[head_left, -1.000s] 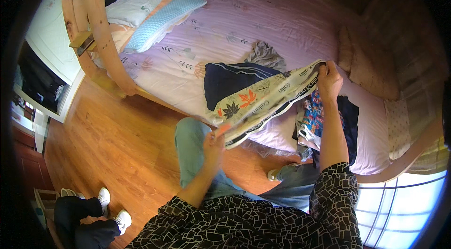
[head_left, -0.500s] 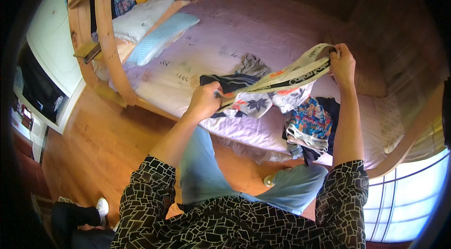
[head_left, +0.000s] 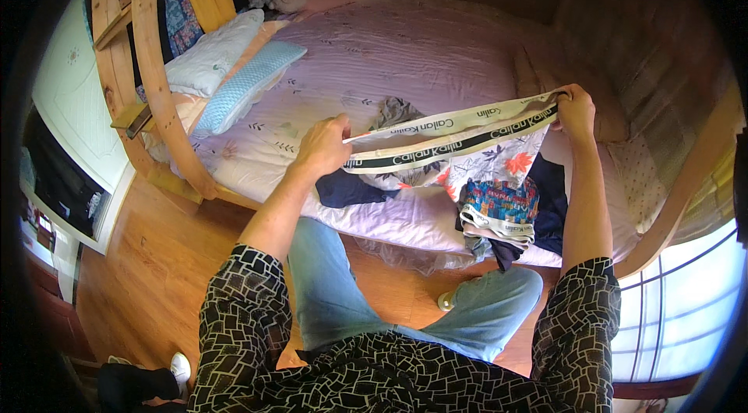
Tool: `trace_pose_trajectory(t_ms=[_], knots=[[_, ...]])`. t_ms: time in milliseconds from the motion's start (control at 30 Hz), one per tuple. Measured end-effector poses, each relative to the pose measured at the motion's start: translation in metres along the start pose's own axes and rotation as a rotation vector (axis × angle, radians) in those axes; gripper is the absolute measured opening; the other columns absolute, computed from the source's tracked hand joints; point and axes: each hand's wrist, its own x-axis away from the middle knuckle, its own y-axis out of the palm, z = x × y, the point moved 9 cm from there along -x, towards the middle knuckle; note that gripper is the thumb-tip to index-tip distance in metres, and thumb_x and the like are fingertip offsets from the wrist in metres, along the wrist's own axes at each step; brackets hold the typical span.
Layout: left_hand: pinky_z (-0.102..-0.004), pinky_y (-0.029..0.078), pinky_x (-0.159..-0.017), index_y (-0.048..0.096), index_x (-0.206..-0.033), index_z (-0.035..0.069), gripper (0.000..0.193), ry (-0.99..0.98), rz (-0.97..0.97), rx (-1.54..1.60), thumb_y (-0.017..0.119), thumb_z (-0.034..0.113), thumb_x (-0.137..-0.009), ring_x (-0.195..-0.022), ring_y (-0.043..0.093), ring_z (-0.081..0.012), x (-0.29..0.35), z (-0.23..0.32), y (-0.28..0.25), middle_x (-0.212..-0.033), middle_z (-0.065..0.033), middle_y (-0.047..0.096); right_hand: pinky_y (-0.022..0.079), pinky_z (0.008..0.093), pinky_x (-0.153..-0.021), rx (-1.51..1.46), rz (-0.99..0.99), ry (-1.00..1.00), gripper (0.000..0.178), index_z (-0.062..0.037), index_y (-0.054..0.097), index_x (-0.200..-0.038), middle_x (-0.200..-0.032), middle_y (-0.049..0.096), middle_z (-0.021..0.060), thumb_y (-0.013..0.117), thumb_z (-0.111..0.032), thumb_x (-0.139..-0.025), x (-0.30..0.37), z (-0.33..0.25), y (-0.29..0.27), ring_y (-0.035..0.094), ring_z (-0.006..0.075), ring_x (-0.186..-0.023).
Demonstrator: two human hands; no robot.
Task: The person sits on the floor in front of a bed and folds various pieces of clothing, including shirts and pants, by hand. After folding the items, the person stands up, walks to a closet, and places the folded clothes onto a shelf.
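A pair of white underpants (head_left: 499, 165) with grey and orange leaf prints hangs by its waistband, stretched between my hands over the bed's near edge. My left hand (head_left: 324, 146) is closed on the left end of the black-and-white band. At the other end, my right hand (head_left: 575, 111) grips the band from the right. Below the right part lies a pile of folded underwear (head_left: 499, 204), patterned blue and red on top, with dark cloth (head_left: 550, 202) beside it. Behind the band a grey crumpled cloth (head_left: 395, 112) rests on the sheet, and a dark navy garment (head_left: 351, 188) lies under my left hand.
The bed (head_left: 405, 39) has a lilac sheet and a wooden frame with a ladder-like post (head_left: 153, 62) at left. A blue pillow (head_left: 253, 82) and a white pillow (head_left: 214, 54) lie there. Another person's dark-clothed leg and white shoe (head_left: 181, 372) show at lower left.
The underpants' waistband has been pulled wide and straight, with its opening now showing. My left hand has moved left and slightly up; my right hand has shifted slightly right and down.
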Motion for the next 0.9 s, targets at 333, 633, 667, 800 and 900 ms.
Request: trace_pose_trajectory(t_ms=[333,633,667,800,900], knots=[[-0.0294,0.052,-0.051,0.055,-0.086,0.001,0.01,-0.099,-0.353,0.549,0.063,0.001,-0.08,-0.058,0.06,-0.016,-0.05,0.034,0.007,-0.073,-0.0096,0.062,0.05,0.0276,-0.041,0.016,-0.148,0.153,0.017,-0.0006,0.063,-0.091,-0.067,0.062,0.0091,0.05,-0.002,-0.081,-0.007,0.052,-0.016,0.059,0.0187,-0.046],[-0.0232,0.046,-0.065,0.063,-0.089,0.001,0.01,-0.069,-0.021,0.774,0.061,-0.003,-0.08,-0.073,0.057,-0.0111,-0.071,0.056,-0.007,-0.084,-0.0044,0.063,0.053,0.027,-0.049,-0.597,0.093,0.118,0.021,0.0009,0.059,-0.1,-0.089,0.063,0.0098,0.043,0.001,-0.086,0.016,0.091,-0.082,0.062,0.0159,-0.066],[-0.0219,0.044,-0.069,0.065,-0.088,0.003,0.014,0.04,0.019,0.763,0.058,-0.005,-0.079,-0.075,0.055,-0.01,-0.059,0.055,-0.001,-0.083,-0.002,0.062,0.053,0.0263,-0.048,-0.577,0.112,0.12,0.021,0.0012,0.06,-0.098,-0.088,0.063,0.0099,0.043,0.001,-0.086,0.037,0.092,-0.089,0.061,0.0157,-0.064],[-0.0235,0.045,-0.069,0.066,-0.087,0.002,0.015,-0.171,-0.093,0.869,0.059,-0.008,-0.078,-0.076,0.056,-0.0103,0.008,0.007,0.067,-0.081,-0.0031,0.063,0.051,0.0243,-0.047,-0.451,-0.038,0.304,0.02,0.001,0.062,-0.093,-0.081,0.064,0.0103,0.042,0.001,-0.087,0.142,0.127,-0.066,0.06,0.0145,-0.059],[-0.0218,0.044,-0.061,0.066,-0.086,0.001,0.016,-0.281,-0.227,0.763,0.055,-0.009,-0.079,-0.067,0.054,-0.0078,0.033,-0.013,0.111,-0.076,-0.0022,0.062,0.053,0.0257,-0.044,-0.497,-0.093,0.465,0.022,-0.0007,0.062,-0.093,-0.08,0.064,0.0104,0.04,0.0,-0.09,0.206,0.177,-0.03,0.06,0.0142,-0.056]])
